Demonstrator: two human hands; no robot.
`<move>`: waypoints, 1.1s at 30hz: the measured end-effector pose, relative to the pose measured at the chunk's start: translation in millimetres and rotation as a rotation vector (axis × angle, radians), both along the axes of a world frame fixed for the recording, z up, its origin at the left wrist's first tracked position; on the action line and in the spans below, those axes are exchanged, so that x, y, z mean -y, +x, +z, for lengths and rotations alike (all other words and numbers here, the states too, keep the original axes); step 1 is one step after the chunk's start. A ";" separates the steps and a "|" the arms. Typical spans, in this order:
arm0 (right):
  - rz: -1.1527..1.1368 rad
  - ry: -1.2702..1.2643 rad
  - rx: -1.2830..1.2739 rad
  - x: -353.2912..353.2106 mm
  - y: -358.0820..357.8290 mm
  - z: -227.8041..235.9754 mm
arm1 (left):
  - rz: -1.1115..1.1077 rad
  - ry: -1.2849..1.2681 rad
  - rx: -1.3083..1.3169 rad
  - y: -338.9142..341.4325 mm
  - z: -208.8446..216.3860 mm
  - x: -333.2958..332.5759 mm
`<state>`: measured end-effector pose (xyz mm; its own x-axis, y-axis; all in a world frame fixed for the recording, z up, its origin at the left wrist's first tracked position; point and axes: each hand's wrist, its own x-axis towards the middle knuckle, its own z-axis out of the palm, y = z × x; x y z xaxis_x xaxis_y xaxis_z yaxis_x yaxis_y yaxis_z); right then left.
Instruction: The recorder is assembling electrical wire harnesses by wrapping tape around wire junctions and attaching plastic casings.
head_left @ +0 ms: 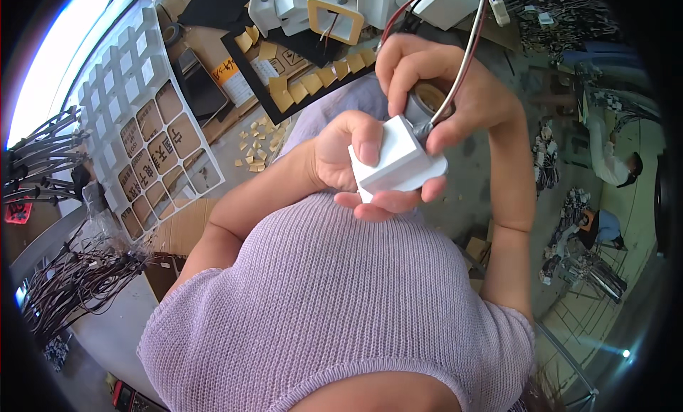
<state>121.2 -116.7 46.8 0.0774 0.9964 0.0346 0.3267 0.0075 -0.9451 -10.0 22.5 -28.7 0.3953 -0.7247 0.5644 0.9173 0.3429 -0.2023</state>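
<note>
My left hand (333, 150) grips a white plastic housing (391, 156), a block with a wider rounded plate at its base, thumb on top and fingers underneath. From its upper right corner comes a cable end wrapped in grey tape (421, 130), with red and white wires (466, 67) running up past my right hand. My right hand (484, 85) is closed round a roll of grey tape (430, 95), whose brown core shows. The right thumb tip rests close to the wrapped cable end. Whether a strip of tape joins the roll to the cable is hidden.
Ahead, a black board (281, 102) carries a row of yellow square pieces, with more white housings (292, 3) behind it. A white grid tray (181, 138) and a dark phone (201, 85) lie to the left. Cable bundles (78, 284) hang at lower left. Other people (615, 163) sit at far right.
</note>
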 end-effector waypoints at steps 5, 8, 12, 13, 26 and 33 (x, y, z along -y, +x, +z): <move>-0.172 -0.022 0.059 17.4 -3.6 21.3 | 0.237 0.329 0.200 10.6 9.9 -19.2; -0.419 -0.204 -0.041 30.4 -23.8 32.7 | 0.685 1.258 0.431 9.5 19.5 -24.1; -0.596 -0.144 -0.744 41.3 -49.6 31.1 | 0.864 1.672 0.450 5.3 28.4 -21.9; -0.656 -0.120 -0.688 42.3 -51.3 30.1 | 0.847 1.594 0.424 5.2 28.9 -21.7; -0.438 -0.114 -0.153 28.1 -26.8 15.4 | 0.574 1.020 0.371 1.6 23.6 -24.9; -0.730 0.061 -1.016 39.9 -65.8 29.4 | 1.293 1.983 0.825 -1.4 19.2 -12.8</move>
